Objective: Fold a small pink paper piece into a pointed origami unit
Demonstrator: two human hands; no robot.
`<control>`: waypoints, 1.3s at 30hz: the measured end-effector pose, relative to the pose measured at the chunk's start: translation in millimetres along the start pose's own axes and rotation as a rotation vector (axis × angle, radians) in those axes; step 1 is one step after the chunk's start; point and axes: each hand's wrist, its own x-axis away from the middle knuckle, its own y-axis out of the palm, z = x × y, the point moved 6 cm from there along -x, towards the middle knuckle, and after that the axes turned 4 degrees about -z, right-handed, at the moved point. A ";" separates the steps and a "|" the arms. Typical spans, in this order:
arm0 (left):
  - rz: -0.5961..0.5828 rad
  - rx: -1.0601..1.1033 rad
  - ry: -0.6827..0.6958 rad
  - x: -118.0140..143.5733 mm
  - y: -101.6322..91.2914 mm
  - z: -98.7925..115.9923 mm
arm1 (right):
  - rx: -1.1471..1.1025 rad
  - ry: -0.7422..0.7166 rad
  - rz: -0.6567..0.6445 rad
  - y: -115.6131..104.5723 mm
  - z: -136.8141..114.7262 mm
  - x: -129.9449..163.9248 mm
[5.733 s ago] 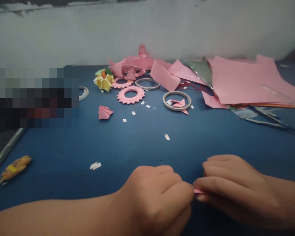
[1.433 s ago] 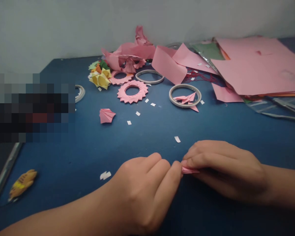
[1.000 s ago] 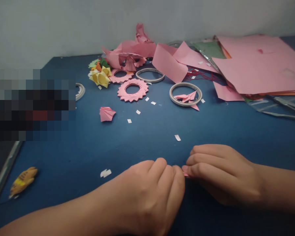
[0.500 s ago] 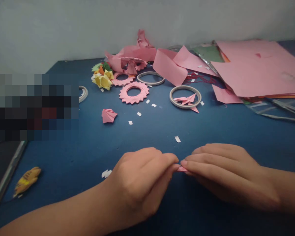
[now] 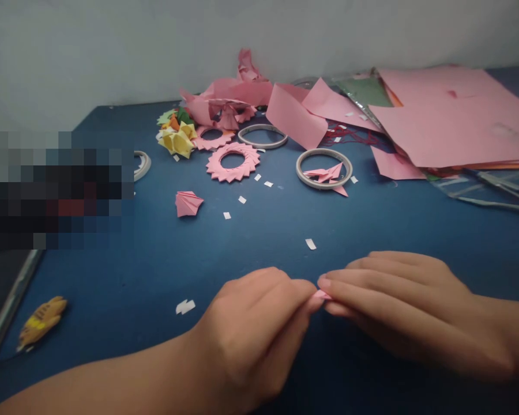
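Note:
My left hand [image 5: 255, 328] and my right hand [image 5: 398, 305] meet low over the blue table [image 5: 259, 242]. Both pinch a small folded pink paper piece [image 5: 320, 295] between their fingertips. Only a sliver of it shows; the rest is hidden by the fingers. A white scrap [image 5: 311, 244] lies just beyond the hands.
Further back lie a pink folded paper ring [image 5: 232, 162], a pink folded unit [image 5: 187, 203], tape rings [image 5: 324, 168] [image 5: 262, 135], a yellow paper flower [image 5: 176, 140] and pink sheets [image 5: 454, 121]. A yellow object [image 5: 41, 320] lies at front left. White scraps dot the table.
Both hands kept working the pink piece at nearly the same spot; the fingertips shifted slightly and less of the paper shows now.

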 end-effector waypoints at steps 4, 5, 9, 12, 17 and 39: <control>0.027 -0.136 0.054 2.7 -1.5 0.6 | -0.107 0.088 0.045 -2.7 8.6 -8.8; 0.028 -0.142 0.059 2.6 -1.6 -0.8 | -0.117 0.115 0.048 -3.1 8.2 -9.2; -0.013 -0.104 0.108 0.7 0.5 -5.5 | -0.234 0.206 0.020 -2.0 7.0 -8.6; -0.026 -0.059 0.110 0.5 1.7 -7.0 | -0.320 0.236 0.007 1.2 10.2 -9.6; -0.025 0.033 0.063 -0.5 7.1 -4.9 | -0.356 0.263 0.015 6.4 13.6 -11.2; 0.017 0.044 -0.001 3.0 7.4 0.5 | -0.223 0.200 0.061 13.7 7.4 -10.1</control>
